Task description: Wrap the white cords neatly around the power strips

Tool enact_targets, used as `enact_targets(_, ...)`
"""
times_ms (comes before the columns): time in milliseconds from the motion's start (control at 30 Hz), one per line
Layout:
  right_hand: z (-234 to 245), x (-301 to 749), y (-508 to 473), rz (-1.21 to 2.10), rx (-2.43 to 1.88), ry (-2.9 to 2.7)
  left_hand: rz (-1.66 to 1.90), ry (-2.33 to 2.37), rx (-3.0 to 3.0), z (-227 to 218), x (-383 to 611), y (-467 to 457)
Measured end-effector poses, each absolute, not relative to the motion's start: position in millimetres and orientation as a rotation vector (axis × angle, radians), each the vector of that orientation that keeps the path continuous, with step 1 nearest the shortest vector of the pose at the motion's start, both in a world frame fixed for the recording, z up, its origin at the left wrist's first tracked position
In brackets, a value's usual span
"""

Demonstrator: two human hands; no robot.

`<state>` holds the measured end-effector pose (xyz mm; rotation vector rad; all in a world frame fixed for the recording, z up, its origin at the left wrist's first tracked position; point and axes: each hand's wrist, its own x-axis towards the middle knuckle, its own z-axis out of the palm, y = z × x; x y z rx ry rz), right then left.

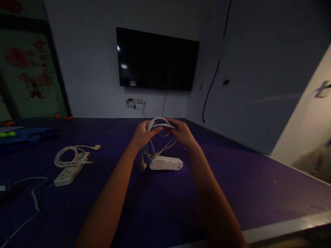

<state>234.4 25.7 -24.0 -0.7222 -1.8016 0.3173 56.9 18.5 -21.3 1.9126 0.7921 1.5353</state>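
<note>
Both of my hands grip a coiled white cable (160, 119) above the purple surface. My left hand (143, 133) closes on the left side of the loops, its thumb pointing inward. On the right side, my right hand (183, 132) has its fingers wrapped round the same loops. Below them is the white power strip (166, 163) that the cable belongs to, turned on its side; whether it touches the surface I cannot tell. The cable's plug (142, 166) hangs down at the strip's left end.
A second white power strip (69, 172) with its own looped cable (60, 159) lies to the left. A thin white wire (34, 198) trails at the lower left, and blue cloth (33, 136) lies behind. A television (157, 60) hangs on the far wall above sockets (139, 101).
</note>
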Motion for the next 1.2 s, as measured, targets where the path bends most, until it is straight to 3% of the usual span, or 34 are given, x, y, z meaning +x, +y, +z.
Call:
enact_targets(167,-27,233,26,0.478,-0.722,-1.726,1.640,0.934,1.877,-26,57,27)
enact_targets(400,-26,235,25,0.595,-0.658,-1.718,1.610,0.653,2.030,-27,57,30)
enact_targets(667,-27,236,20,0.763,-0.620,-1.690,1.517,0.751,2.072,-27,54,31)
enact_targets(800,-27,238,24,0.626,-0.638,-1.618,1.505,0.798,1.914,-28,55,31)
enact_targets(1000,-21,238,22,0.163,-0.833,-1.447,1.595,0.796,1.408,-28,54,34)
enact_targets(1200,-25,224,17,0.417,-0.926,-1.770,1.590,0.675,1.280,-23,51,29)
